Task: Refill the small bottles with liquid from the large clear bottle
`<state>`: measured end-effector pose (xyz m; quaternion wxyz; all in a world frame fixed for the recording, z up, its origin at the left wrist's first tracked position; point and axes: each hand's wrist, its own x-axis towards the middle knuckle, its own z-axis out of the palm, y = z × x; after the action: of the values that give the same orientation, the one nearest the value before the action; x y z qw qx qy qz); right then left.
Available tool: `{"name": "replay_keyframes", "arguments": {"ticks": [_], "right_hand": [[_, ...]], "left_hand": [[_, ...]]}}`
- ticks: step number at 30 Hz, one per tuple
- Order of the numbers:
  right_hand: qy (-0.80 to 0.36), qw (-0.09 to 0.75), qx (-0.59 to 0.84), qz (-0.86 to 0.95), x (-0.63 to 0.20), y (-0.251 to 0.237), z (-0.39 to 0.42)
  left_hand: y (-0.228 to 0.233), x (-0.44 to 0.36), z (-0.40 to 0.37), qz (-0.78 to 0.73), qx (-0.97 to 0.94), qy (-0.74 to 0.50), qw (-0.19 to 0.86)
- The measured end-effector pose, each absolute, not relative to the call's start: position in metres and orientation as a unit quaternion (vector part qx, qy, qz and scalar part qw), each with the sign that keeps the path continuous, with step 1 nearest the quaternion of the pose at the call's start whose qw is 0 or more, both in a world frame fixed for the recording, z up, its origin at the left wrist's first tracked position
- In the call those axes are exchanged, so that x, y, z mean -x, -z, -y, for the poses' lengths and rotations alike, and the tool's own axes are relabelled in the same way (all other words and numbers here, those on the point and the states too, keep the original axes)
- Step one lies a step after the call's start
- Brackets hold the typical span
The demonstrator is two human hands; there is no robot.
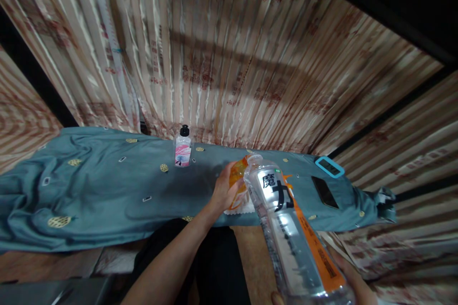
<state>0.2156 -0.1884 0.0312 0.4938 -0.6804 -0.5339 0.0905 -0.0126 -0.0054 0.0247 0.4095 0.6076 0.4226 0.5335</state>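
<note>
My right hand grips the lower part of a large clear plastic bottle with a silver, black and orange label. The bottle is tilted, its uncapped-looking mouth tipped away from me toward an amber container. My left hand is wrapped round that amber container, which looks see-through. Whether the two touch, and whether any liquid flows between them, I cannot tell. Something white with a scalloped edge shows below the amber container. Part of my right hand is hidden behind the large bottle.
A small clear bottle with a pink label and black cap stands left of my hands. A blue-framed digital timer and a dark phone lie at right on the green patterned cloth. Curtains hang behind.
</note>
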Motion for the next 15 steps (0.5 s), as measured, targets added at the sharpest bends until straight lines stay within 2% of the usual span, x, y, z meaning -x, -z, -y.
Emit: {"name": "replay_keyframes", "arguments": {"ticks": [15], "right_hand": [[-0.072, 0.497, 0.669, 0.549, -0.231, -0.037, 0.176]], "left_hand": [[-0.027, 0.013, 0.006, -0.425, -0.609, -0.526, 0.415]]}}
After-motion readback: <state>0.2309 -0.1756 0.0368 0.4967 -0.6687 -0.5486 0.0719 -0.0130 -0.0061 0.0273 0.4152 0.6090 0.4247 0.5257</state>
